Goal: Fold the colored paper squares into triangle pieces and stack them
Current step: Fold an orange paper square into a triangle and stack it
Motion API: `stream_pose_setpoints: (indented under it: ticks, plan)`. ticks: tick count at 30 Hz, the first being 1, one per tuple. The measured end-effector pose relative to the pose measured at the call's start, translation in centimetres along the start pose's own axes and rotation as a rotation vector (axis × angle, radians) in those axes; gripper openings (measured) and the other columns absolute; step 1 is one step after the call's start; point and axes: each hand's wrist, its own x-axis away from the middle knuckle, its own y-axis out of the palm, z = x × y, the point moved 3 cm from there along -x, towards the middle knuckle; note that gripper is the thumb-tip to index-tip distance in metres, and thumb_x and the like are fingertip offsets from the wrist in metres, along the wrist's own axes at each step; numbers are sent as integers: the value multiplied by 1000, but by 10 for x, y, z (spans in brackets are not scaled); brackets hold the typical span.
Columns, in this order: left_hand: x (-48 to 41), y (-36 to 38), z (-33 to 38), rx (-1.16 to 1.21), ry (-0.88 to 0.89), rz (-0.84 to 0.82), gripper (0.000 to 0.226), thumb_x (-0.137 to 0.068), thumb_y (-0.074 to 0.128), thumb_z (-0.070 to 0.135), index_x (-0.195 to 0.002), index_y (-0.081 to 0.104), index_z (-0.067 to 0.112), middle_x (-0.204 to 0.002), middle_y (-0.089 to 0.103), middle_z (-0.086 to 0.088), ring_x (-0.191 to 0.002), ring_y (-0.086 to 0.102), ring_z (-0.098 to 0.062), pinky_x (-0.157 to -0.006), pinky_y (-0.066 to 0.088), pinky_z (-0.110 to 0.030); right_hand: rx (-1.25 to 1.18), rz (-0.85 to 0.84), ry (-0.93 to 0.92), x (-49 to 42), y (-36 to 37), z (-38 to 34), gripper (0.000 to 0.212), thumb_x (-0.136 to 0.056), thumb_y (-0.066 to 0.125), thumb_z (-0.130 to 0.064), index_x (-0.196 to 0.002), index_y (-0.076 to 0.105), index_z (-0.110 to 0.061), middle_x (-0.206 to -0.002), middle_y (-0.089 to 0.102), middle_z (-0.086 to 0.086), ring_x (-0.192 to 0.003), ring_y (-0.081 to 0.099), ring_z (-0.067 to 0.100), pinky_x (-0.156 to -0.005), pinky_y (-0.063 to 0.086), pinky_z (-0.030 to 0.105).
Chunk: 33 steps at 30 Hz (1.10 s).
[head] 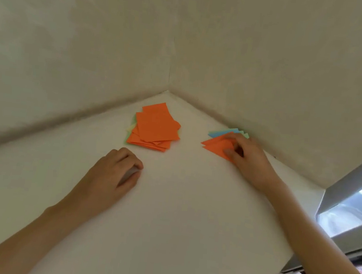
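- The pile of squares [155,127] lies unfolded near the corner of the white table [179,203], orange on top with yellow and green edges peeping out below, the sheets fanned rather than squared up
- To its right, well apart, the stack of triangles [227,133] sits close to the wall [271,79], pale blue and green underneath
- The right hand [249,159] has thumb and fingers curled onto the top orange triangle [216,146], pinching it at the end nearest the wall
- The left hand [116,170] rests on the table just in front of the squares, fingers loosely curled, holding nothing as far as I can see
- The paper looks thin, light and a bit slick; I'd lift one sheet by a free corner, or several may come along
- Folded pieces will likely spring open, so press along the crease
- No tray or box in sight; both piles lie straight on the tabletop
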Motion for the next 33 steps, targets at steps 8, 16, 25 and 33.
stream_pose_setpoints:
  ticks: [8,16,25,33]
  plan:
    - [0,1,-3,36,-7,6,36,-86,38,45,-96,63,20,-98,53,12,-91,48,-7,-80,40,-27,343,238,-303,4,2,-1,19,-86,55,-26,-93,70,-18,-97,60,5,-88,44,23,-77,35,32]
    - [0,1,-6,100,-29,-9,38,-84,37,47,-96,62,22,-98,51,14,-93,48,-7,-81,40,-23,501,278,-218,3,5,8,23,-85,52,-25,-87,74,-17,-84,66,5,-79,58,33,-73,33,32]
    - [1,-15,-8,27,-24,-20,24,-92,47,33,-97,65,19,-101,56,10,-92,50,-4,-77,46,-28,269,412,-567,8,10,-86,15,-88,57,-13,-90,71,-8,-88,66,6,-82,52,25,-69,44,36]
    - [25,-29,-31,50,-63,-14,40,-86,34,41,-98,65,18,-104,57,9,-93,50,-3,-79,50,-35,251,-196,-274,-35,91,-110,60,-80,44,9,-139,42,-4,-144,43,15,-131,40,30,-109,26,31]
